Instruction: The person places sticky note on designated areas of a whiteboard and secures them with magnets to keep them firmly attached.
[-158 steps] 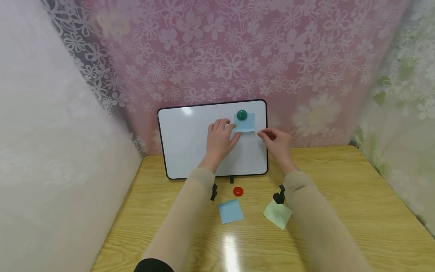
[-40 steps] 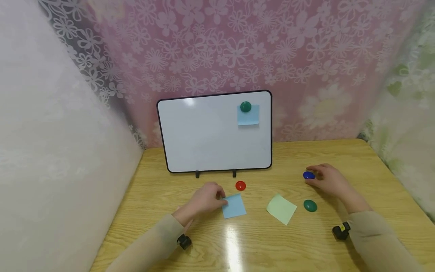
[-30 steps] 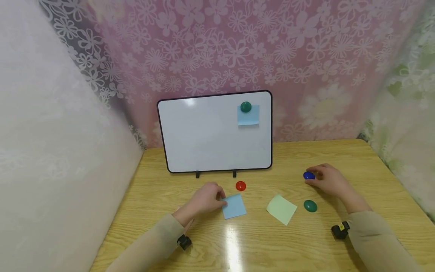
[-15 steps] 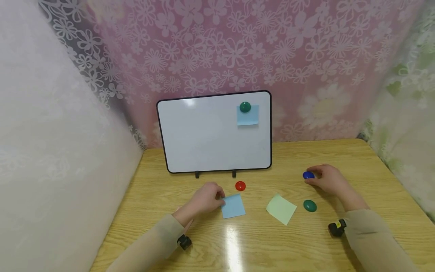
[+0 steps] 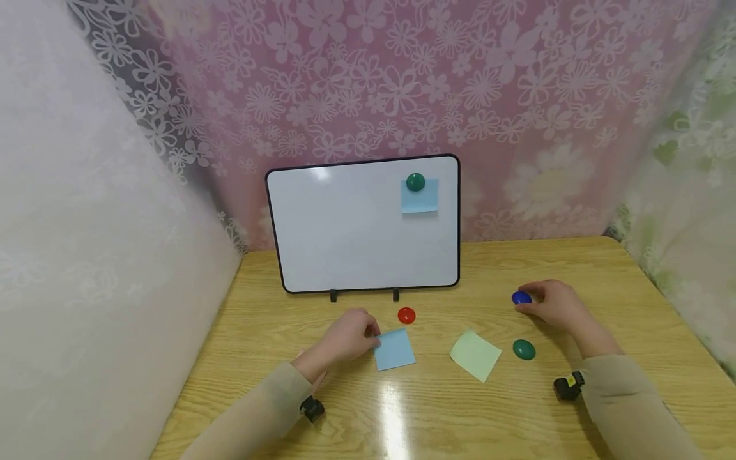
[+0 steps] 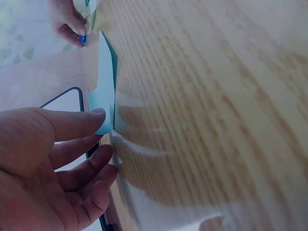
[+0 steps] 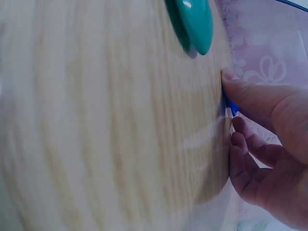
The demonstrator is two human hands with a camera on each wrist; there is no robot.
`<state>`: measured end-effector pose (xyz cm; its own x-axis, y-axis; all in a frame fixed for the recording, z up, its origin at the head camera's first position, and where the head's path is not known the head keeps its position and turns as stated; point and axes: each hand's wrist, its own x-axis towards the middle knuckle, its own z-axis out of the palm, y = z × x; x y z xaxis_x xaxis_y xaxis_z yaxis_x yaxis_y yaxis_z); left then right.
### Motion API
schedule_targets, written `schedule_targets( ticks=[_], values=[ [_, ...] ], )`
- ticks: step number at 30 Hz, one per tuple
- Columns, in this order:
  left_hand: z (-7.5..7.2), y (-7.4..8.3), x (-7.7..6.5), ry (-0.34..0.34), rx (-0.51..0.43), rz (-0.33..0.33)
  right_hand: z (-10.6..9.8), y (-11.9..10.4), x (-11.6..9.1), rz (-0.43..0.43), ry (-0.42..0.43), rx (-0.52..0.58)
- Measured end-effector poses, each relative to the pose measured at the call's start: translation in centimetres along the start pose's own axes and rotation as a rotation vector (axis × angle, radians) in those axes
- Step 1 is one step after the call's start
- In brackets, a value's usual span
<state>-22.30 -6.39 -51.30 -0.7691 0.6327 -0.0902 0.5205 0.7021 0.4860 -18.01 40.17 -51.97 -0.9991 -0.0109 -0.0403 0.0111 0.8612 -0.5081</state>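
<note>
My left hand [image 5: 348, 337] pinches the left edge of a blue sticky note [image 5: 395, 350] on the table. The left wrist view has the thumb on top of the note [image 6: 103, 91], with the other fingers curled below it. Over on the right, my right hand [image 5: 556, 305] holds a round blue magnet [image 5: 521, 298] between thumb and fingers, down at the tabletop. In the right wrist view the fingers mostly cover this magnet [image 7: 231, 106]. A green magnet [image 5: 524, 349] lies just nearer than that hand, and a red magnet [image 5: 406, 315] lies beyond the blue note.
A whiteboard [image 5: 356, 236] stands at the back on small black feet. Its upper right carries another blue note [image 5: 425, 202] under a green magnet [image 5: 416, 182]. A pale green note [image 5: 476, 356] lies between the hands. A pinkish edge [image 5: 320, 381] peeks out beneath my left wrist.
Both hands have come down from the whiteboard's blue note: the left to the blue note on the table, the right to the blue magnet. Over the last second they have hardly moved.
</note>
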Motion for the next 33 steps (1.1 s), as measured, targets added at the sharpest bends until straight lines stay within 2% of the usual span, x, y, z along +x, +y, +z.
schedule_targets(
  ticks=[22, 33],
  values=[
    [0.2, -0.1, 0.2, 0.014, -0.020, -0.009, 0.3, 0.9, -0.1, 0.014, -0.013, 0.046],
    [0.3, -0.5, 0.3, 0.011, -0.067, -0.055, 0.3, 1.2, -0.1, 0.000, -0.010, 0.041]
  ],
)
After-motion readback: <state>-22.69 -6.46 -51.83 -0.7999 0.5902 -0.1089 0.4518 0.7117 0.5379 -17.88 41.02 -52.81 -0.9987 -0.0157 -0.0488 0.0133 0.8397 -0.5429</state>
